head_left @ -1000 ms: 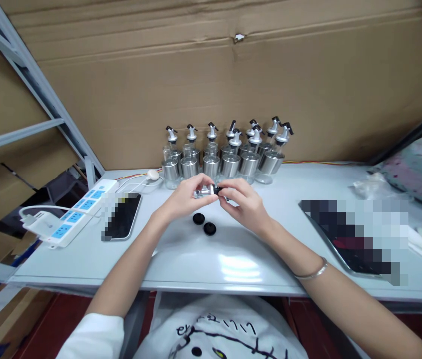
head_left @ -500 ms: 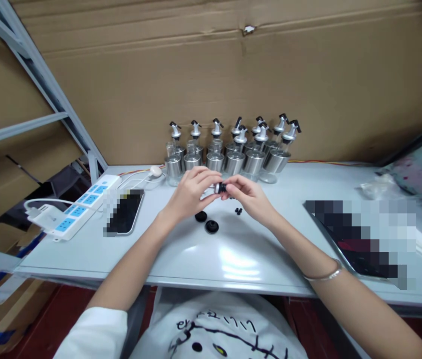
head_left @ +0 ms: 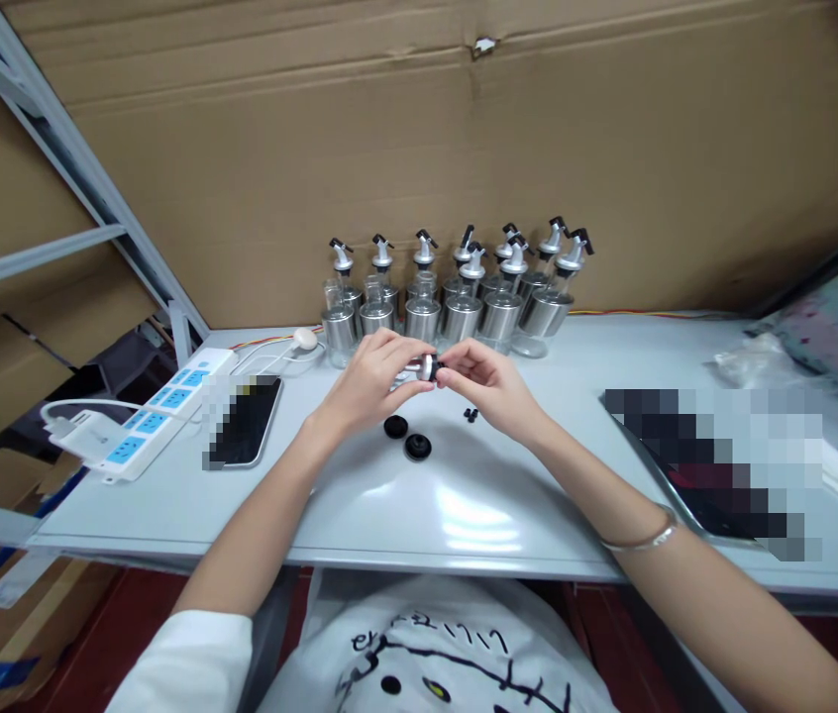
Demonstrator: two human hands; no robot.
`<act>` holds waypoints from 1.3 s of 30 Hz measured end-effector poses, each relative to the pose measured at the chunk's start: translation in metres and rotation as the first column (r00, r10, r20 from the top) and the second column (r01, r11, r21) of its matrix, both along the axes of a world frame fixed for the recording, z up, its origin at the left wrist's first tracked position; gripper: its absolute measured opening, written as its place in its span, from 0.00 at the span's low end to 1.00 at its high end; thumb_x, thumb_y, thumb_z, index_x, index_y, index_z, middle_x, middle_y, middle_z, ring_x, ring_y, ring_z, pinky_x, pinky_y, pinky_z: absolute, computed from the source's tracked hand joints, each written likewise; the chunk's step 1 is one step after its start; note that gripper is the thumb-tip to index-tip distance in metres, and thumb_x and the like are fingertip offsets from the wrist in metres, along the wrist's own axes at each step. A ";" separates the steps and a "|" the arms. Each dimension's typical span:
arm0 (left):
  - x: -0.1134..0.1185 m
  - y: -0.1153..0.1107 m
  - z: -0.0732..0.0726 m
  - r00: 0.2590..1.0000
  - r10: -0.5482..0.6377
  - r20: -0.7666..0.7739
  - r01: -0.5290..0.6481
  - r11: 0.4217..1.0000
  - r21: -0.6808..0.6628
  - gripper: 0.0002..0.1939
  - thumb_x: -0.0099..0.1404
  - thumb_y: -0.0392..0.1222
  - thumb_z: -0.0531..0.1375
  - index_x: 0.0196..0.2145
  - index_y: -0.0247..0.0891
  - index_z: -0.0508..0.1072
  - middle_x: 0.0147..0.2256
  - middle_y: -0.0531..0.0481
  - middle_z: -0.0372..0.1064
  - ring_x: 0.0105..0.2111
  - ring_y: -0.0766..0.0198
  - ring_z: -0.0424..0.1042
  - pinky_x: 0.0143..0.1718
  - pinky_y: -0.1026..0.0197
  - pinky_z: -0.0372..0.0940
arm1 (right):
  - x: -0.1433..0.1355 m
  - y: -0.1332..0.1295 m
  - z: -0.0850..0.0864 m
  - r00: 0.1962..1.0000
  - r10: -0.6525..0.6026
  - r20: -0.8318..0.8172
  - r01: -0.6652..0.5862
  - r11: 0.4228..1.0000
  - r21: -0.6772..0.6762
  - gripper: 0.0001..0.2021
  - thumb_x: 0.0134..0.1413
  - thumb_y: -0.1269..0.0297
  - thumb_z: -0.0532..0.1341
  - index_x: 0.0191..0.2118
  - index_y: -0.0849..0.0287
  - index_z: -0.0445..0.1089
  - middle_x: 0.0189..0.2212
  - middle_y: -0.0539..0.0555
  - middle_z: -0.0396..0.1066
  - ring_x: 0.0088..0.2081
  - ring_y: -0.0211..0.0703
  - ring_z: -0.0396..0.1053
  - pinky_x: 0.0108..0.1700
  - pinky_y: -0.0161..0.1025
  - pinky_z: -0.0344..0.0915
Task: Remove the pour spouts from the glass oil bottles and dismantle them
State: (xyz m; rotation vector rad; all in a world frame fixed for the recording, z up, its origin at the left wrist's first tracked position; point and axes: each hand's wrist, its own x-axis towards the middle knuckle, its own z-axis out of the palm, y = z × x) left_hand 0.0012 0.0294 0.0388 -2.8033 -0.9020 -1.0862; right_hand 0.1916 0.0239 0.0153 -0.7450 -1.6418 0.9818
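Note:
Between my hands, just above the table, is a silver-and-black bottle pourer [head_left: 429, 367]. My left hand [head_left: 364, 384] is closed around its silver side, with fingers covering part of the spout. The thumb and fingertips of my right hand [head_left: 491, 384] pinch at its black end, and their exact hold is partly hidden. Below my hands lie a round black cap [head_left: 395, 427] and a second black cap [head_left: 418, 448]. Some tiny black pieces [head_left: 471, 415] rest near my right wrist. Behind stand several steel-sleeved glass bottles [head_left: 462, 319], many fitted with pourers; three front-left ones have bare necks.
A white power strip [head_left: 138, 436] with a plugged-in charger and a phone [head_left: 260, 424] lie on the left. On the right are a dark flat device [head_left: 676, 475], partly pixelated, and a clear plastic bag [head_left: 750, 361]. Cardboard [head_left: 277, 178] walls off the back.
My right fingertips have shifted a little left, and less of the pourer's black end shows. Its pale collar faces the camera more. The whole view has shifted slightly.

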 end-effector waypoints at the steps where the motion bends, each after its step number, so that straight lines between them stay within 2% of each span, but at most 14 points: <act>1: 0.000 0.000 0.001 1.000 -0.001 0.004 0.001 1.000 -0.016 0.16 0.64 0.47 0.59 0.46 0.37 0.68 0.43 0.45 0.71 0.43 0.57 0.63 0.47 0.55 0.58 | 0.000 0.000 -0.001 1.000 -0.020 0.017 0.019 1.000 0.015 0.15 0.49 0.51 0.64 0.33 0.58 0.66 0.27 0.50 0.68 0.29 0.38 0.66 0.31 0.37 0.63; 10: -0.002 0.001 0.003 0.998 -0.031 0.054 0.036 0.995 -0.088 0.16 0.64 0.47 0.58 0.46 0.36 0.69 0.42 0.45 0.71 0.42 0.57 0.62 0.46 0.54 0.60 | -0.001 -0.002 -0.003 0.989 -0.118 0.088 0.102 0.981 0.168 0.07 0.53 0.61 0.61 0.34 0.58 0.65 0.27 0.48 0.65 0.30 0.37 0.64 0.32 0.36 0.60; 17: 0.000 0.002 -0.001 0.993 -0.027 0.112 0.047 0.983 -0.177 0.16 0.65 0.48 0.58 0.46 0.36 0.69 0.42 0.45 0.71 0.41 0.59 0.62 0.45 0.56 0.61 | 0.004 -0.002 -0.005 0.959 -0.210 0.191 0.148 0.944 0.295 0.05 0.53 0.63 0.62 0.35 0.57 0.66 0.32 0.52 0.69 0.35 0.41 0.67 0.39 0.40 0.64; 24: 0.002 0.004 -0.006 0.974 0.005 0.226 0.080 0.928 -0.363 0.14 0.64 0.48 0.58 0.44 0.37 0.71 0.39 0.48 0.70 0.41 0.60 0.64 0.44 0.58 0.61 | 0.004 -0.002 -0.003 0.966 -0.200 0.162 0.126 0.918 0.376 0.05 0.53 0.64 0.63 0.34 0.56 0.66 0.34 0.54 0.71 0.39 0.44 0.70 0.42 0.42 0.66; 31: 0.003 0.006 -0.010 0.953 0.025 0.303 0.135 0.858 -0.496 0.14 0.63 0.48 0.58 0.42 0.37 0.72 0.39 0.47 0.69 0.41 0.61 0.66 0.46 0.58 0.60 | 0.003 -0.007 0.002 0.940 -0.264 0.214 0.109 0.831 0.545 0.04 0.55 0.68 0.61 0.32 0.55 0.64 0.35 0.53 0.72 0.38 0.42 0.70 0.40 0.40 0.66; 33: 0.003 0.005 -0.010 0.953 0.030 0.303 0.135 0.850 -0.509 0.14 0.63 0.47 0.57 0.42 0.37 0.72 0.39 0.47 0.69 0.41 0.61 0.66 0.45 0.58 0.60 | 0.004 -0.007 0.003 0.934 -0.271 0.231 0.100 0.822 0.561 0.04 0.55 0.68 0.60 0.32 0.55 0.64 0.35 0.53 0.71 0.38 0.42 0.69 0.41 0.41 0.66; 36: 0.005 0.003 -0.010 0.957 0.042 0.286 0.108 0.865 -0.490 0.13 0.63 0.47 0.57 0.43 0.37 0.72 0.39 0.47 0.70 0.41 0.61 0.67 0.43 0.59 0.62 | 0.006 -0.005 0.003 0.941 -0.223 0.255 0.076 0.873 0.482 0.04 0.54 0.67 0.61 0.34 0.56 0.65 0.37 0.54 0.70 0.40 0.43 0.68 0.43 0.42 0.66; 39: 0.006 0.002 -0.010 0.961 0.035 0.273 0.085 0.906 -0.414 0.13 0.62 0.45 0.59 0.43 0.38 0.72 0.39 0.47 0.70 0.40 0.61 0.66 0.42 0.59 0.63 | 0.007 -0.001 0.001 0.975 -0.112 0.193 0.061 0.966 0.251 0.10 0.52 0.61 0.62 0.39 0.56 0.64 0.38 0.54 0.68 0.40 0.43 0.68 0.41 0.41 0.67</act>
